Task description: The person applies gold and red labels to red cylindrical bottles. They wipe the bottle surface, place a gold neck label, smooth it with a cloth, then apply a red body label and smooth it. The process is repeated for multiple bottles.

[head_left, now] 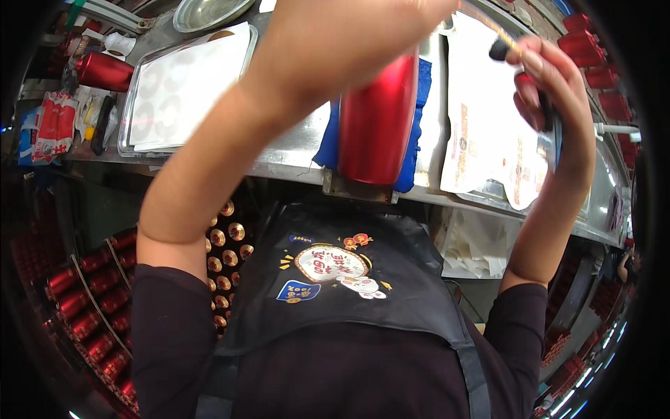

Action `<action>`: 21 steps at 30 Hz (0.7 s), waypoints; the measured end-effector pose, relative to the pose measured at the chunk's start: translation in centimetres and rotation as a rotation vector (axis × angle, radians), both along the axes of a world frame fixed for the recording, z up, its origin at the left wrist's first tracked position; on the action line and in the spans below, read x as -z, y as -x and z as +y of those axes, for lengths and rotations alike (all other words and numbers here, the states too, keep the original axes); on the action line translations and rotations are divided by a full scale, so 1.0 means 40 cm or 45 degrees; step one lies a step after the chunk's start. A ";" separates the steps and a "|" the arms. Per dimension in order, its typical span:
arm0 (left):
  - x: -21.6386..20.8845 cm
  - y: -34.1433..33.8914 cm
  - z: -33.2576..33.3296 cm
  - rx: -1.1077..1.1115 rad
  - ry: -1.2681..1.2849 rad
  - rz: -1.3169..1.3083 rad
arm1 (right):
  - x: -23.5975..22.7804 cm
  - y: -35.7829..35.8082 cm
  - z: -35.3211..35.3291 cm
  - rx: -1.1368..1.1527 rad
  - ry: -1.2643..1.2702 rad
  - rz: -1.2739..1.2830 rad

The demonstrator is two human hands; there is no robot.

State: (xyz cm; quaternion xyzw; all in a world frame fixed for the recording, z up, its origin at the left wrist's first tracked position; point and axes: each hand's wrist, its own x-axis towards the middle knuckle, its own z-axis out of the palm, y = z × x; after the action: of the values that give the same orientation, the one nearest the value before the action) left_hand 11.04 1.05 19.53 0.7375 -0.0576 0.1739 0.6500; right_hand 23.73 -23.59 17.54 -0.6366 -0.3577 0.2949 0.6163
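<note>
My left hand is raised high and blurred, its fingers running off the top edge, so its grip cannot be made out. Beneath it lies a shiny red metal cylinder on a blue cloth at the bench edge. My right hand, up at the right, has its thumb and fingers closed on a thin yellowish strip with a dark blob beside it. That strip slants up toward my left hand. Something dark and slender also lies in the right palm; its kind is unclear.
On the left of the metal bench is a clear tray with white paper showing ring shapes. Printed white sheets lie at right. A metal bowl stands behind. Red cylinders are stacked below left; a red packet sits far left.
</note>
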 end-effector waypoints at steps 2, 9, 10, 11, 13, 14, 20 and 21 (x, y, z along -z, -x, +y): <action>0.069 0.054 -0.031 -0.086 0.008 -0.165 | -0.009 0.099 -0.024 0.163 0.125 0.009; 0.272 0.315 -0.092 -0.294 0.285 0.280 | 0.132 0.336 0.007 0.302 0.428 0.268; 0.292 0.330 -0.096 -0.328 0.318 0.279 | 0.150 0.349 0.009 0.298 0.379 0.278; 0.308 0.341 -0.097 -0.364 0.349 0.301 | 0.163 0.358 0.015 0.311 0.392 0.270; 0.332 0.344 -0.097 -0.387 0.346 0.281 | 0.177 0.365 0.023 0.329 0.373 0.268; 0.341 0.340 -0.097 -0.396 0.345 0.269 | 0.178 0.364 0.028 0.316 0.347 0.260; 0.379 0.305 -0.070 -0.426 0.387 0.262 | 0.177 0.352 0.051 0.359 0.348 0.179; 0.383 0.302 -0.058 -0.432 0.361 0.288 | 0.180 0.348 0.054 0.384 0.409 0.197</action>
State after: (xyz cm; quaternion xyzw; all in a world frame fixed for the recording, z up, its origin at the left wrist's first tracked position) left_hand -1.06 -1.27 4.20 0.6527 0.1651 0.2032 0.7109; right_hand 9.79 -21.41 10.33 -0.7483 -0.1586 0.3005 0.5697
